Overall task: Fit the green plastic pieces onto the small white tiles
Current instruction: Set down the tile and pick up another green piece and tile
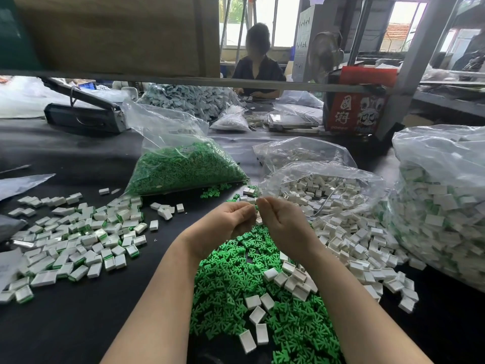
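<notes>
Head view shows the left hand (231, 219) and right hand (282, 222) raised together, fingertips pinching a small piece between them; a sliver of green shows there, though whether a tile is with it I cannot tell. Below the wrists lies the heap of loose green plastic pieces (252, 298); unfitted white tiles (349, 240) spill from an open bag to the right of the hands. Left of them sits a pile of fitted tiles (78, 240), and far right a full bag of finished tiles (443, 206). I judge plenty remains. Beyond the hands a bag of green pieces (181, 166) waits; another worker (258, 67) sits opposite
</notes>
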Tool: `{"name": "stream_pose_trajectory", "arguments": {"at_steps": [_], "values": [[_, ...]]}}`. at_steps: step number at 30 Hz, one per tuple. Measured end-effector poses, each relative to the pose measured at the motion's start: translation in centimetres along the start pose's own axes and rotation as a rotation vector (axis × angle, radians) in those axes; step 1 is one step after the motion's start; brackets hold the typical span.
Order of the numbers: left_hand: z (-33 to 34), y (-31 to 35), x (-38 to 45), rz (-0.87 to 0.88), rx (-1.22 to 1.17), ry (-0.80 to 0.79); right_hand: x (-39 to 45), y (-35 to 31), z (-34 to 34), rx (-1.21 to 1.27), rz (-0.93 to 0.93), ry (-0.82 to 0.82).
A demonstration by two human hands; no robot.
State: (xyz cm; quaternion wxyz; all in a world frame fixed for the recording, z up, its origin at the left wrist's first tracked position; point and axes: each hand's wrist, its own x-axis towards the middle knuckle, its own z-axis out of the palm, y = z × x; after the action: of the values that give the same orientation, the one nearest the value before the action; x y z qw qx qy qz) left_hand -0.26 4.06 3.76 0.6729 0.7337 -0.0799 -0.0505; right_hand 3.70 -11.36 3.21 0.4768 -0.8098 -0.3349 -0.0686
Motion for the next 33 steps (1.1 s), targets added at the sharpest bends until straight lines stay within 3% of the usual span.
{"name": "stream_pose_trajectory", "arguments": {"at_steps": [6,11,18,26,33], "values": [[-0.3,0.2,-0.4,0.013,-0.054,-0.001,-0.1,-0.5,-0.1,-0.053,0.018,-0.045],[-0.4,0.2,-0.6,0.012,-0.024,-0.051,-0.2,-0.7,-0.3,0.366,0.197,-0.158],[-1.3,0.1,-0.9,-0.037,0.084,-0.167,-0.6,-0.2,-0.9,0.438,0.233,-0.348],[-0.8,-0.4,-0.1,-0.007,0.016,-0.012,0.1,-1.4,-0.1,0.323,0.225,-0.151],[-0.6,-0.4,-0.1,0.028,0.010,-0.008,0.2,-1.1,0.1,0.449,0.273,-0.074]]}}
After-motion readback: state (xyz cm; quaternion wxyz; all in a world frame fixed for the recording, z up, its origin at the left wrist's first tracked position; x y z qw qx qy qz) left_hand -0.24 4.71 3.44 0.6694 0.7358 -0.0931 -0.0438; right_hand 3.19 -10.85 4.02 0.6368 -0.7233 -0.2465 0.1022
